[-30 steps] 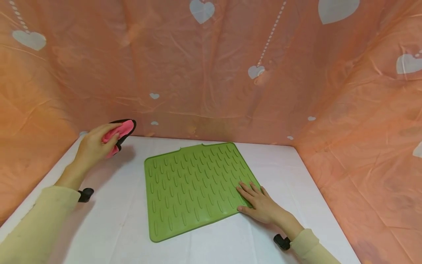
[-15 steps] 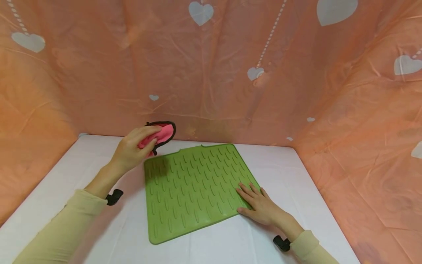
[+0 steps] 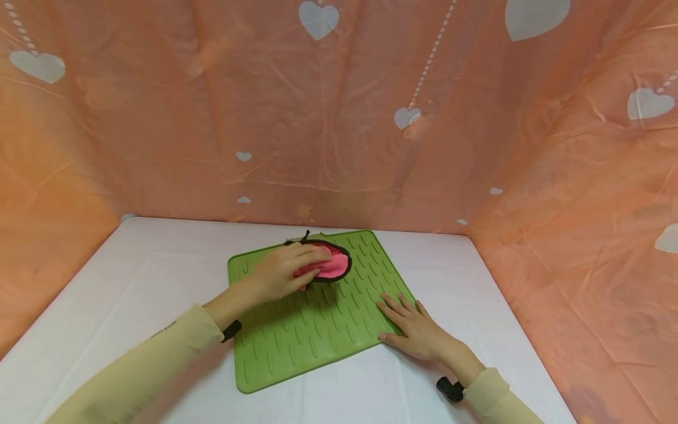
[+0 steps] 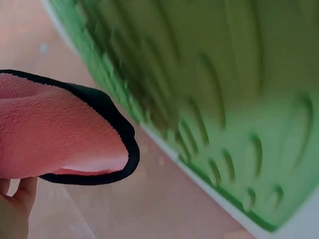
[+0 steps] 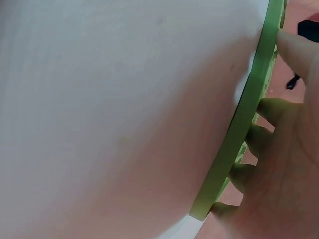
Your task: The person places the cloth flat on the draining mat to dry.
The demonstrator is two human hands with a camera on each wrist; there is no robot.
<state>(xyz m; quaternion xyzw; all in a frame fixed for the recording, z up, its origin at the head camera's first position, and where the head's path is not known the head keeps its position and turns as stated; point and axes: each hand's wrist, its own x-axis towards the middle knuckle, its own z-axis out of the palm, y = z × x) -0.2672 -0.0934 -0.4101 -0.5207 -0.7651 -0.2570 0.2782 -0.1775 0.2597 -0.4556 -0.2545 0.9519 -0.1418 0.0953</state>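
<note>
A green mat (image 3: 296, 350) with raised oval ridges lies slanted on the white tabletop. My left hand (image 3: 281, 272) pinches a pink plush cloth with black edging (image 3: 336, 266) over the upper middle of the mat. In the left wrist view the cloth (image 4: 60, 129) appears folded and fleecy; whether it touches the mat, I cannot tell. Fingers spread, my right hand (image 3: 415, 331) rests flat on the mat's lower right corner. The right wrist view shows the mat's edge (image 5: 239, 117) beneath those fingertips.
White cloth covers the table (image 3: 159, 282). An orange curtain (image 3: 328, 135) with pale hearts hangs behind it and along both sides. Black devices sit at both wrists, including the right wrist camera (image 3: 450, 389).
My left hand has carried the pink cloth rightward, from above the left part of the table to over the mat. The right hand has stayed on the mat's corner.
</note>
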